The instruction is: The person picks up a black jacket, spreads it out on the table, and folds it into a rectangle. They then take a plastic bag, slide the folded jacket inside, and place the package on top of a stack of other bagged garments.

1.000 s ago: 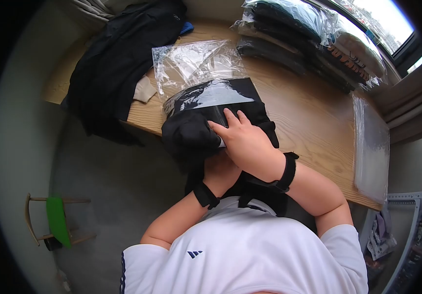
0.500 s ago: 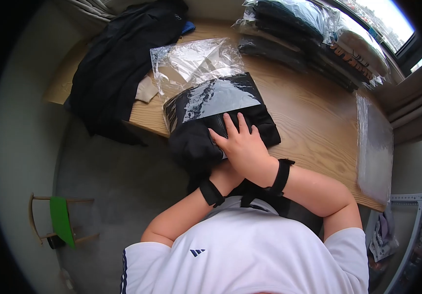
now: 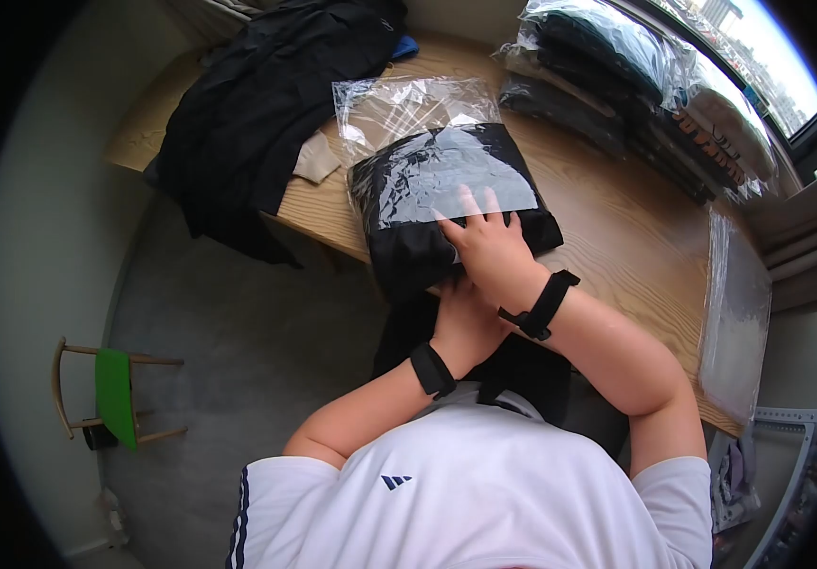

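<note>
A folded black garment (image 3: 418,263) lies at the table's near edge, its far part inside a clear plastic bag (image 3: 418,104). The bag's film ends across the middle of the garment, and its far end lies flat and wrinkled beyond it. My right hand (image 3: 498,254) rests on top with fingers spread. Its fingertips reach past the film's edge and look paler, as if beneath the film. Below it, my left hand (image 3: 468,322) is at the garment's near edge, wrist crossed close to the right one. The left fingers are mostly hidden by the garment and the right hand.
Another black garment (image 3: 266,114) drapes over the wooden table's (image 3: 607,223) left end, beside a beige piece (image 3: 315,158). Bagged clothes (image 3: 607,76) are stacked by the window. Flat clear bags (image 3: 735,313) lie at the right edge. A green-seated chair (image 3: 116,398) stands lower left.
My right fingers have moved farther over the garment, past the film's edge. The bulging near-left part of the garment now lies flatter. My left hand shows more, and the whole view has shifted.
</note>
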Action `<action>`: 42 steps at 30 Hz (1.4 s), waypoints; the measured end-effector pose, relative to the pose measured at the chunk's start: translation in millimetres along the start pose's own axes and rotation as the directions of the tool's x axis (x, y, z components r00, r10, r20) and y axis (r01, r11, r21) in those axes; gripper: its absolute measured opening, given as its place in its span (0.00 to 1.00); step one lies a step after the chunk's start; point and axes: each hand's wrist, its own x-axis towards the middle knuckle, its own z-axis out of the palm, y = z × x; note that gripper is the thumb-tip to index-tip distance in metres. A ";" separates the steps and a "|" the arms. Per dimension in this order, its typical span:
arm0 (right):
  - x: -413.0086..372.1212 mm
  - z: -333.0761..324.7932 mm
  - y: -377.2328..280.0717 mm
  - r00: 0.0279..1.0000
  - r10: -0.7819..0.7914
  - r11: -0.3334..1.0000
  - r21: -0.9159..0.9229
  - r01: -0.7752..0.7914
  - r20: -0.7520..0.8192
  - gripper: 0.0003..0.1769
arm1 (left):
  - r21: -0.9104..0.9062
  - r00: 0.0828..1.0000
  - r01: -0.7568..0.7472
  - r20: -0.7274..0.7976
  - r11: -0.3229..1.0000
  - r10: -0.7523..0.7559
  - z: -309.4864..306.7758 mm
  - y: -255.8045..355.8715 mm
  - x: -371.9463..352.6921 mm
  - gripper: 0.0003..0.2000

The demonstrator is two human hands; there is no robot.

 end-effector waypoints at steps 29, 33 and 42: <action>-30.7 -9.0 -19.8 1.000 -0.003 0.956 0.295 -0.003 0.021 0.39 | -0.638 0.789 0.585 0.304 0.501 -0.535 -82.7 -120.4 11.8 0.16; -38.9 -11.7 -23.3 0.997 0.049 0.947 0.314 -0.065 0.056 0.37 | -0.697 0.822 0.517 0.243 0.498 -0.515 -72.7 -115.5 0.2 0.16; -23.5 -10.1 -20.3 1.000 0.006 0.927 0.376 -0.011 0.014 0.33 | -0.867 0.736 0.439 0.197 0.236 -0.647 -64.5 -94.2 -18.6 0.17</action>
